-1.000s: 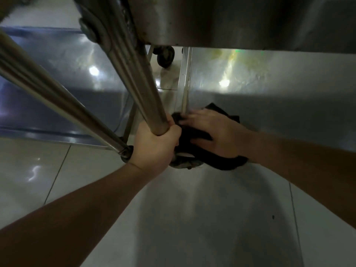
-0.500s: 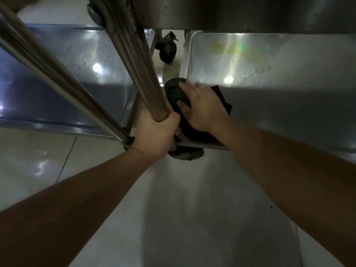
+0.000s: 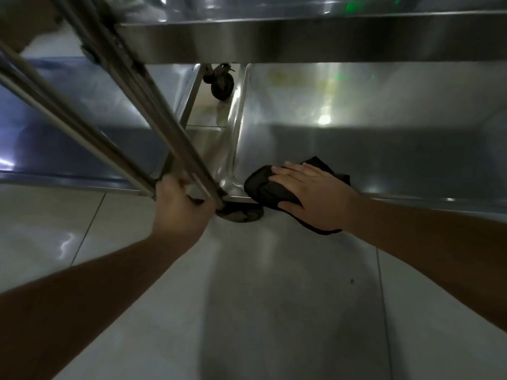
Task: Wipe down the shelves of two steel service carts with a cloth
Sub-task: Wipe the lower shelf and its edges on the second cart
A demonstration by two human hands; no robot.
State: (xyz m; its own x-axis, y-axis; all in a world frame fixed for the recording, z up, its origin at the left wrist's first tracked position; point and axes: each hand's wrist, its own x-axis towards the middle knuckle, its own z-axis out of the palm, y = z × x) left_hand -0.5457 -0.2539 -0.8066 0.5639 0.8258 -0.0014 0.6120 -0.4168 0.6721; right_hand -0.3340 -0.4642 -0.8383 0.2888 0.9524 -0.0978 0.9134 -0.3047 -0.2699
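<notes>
Right hand (image 3: 312, 193) lies flat, fingers (image 3: 290, 171) together and extended, pressing a dark cloth (image 3: 263, 187) onto the near left corner of the lower shelf (image 3: 356, 138) of the right-hand steel cart; part of the cloth hangs over the shelf's near edge. Left hand (image 3: 178, 207) is at the base of the cart's corner post (image 3: 164, 124), fingers curled loosely about it. A second cart's shelf (image 3: 68, 119) lies to the left. A caster (image 3: 222, 85) stands far between the two carts on the tiled floor (image 3: 260, 311).
</notes>
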